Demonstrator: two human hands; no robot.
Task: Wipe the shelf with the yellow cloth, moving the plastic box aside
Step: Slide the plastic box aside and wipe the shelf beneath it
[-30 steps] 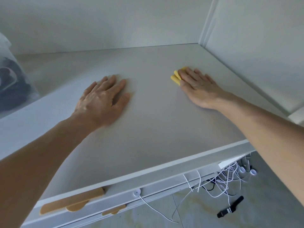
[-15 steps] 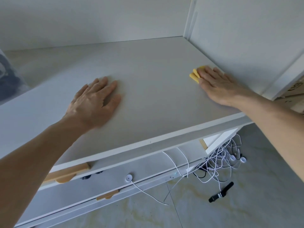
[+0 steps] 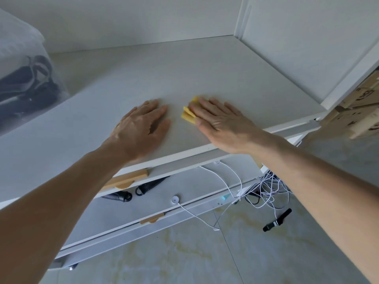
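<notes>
My right hand (image 3: pixel 217 121) lies flat on a folded yellow cloth (image 3: pixel 188 114), pressing it onto the pale shelf (image 3: pixel 184 72) near the front edge; only the cloth's left end shows past my fingers. Close to its left, my left hand (image 3: pixel 141 128) rests palm down on the shelf with fingers together, holding nothing. The clear plastic box (image 3: pixel 22 78) with dark items inside stands at the shelf's far left, well apart from both hands.
The shelf's white back wall and right side panel (image 3: pixel 297 58) close it in. A lower shelf (image 3: pixel 155 193) holds black hand grippers and a white cable. Tangled white cables (image 3: pixel 268 187) and a black strap (image 3: pixel 276 220) lie on the floor. Wooden blocks (image 3: pixel 361 111) sit at the right.
My right hand has slid the cloth leftward from beside the right panel to the shelf's middle front, close to my left hand. The view has shifted, bringing the plastic box more into sight.
</notes>
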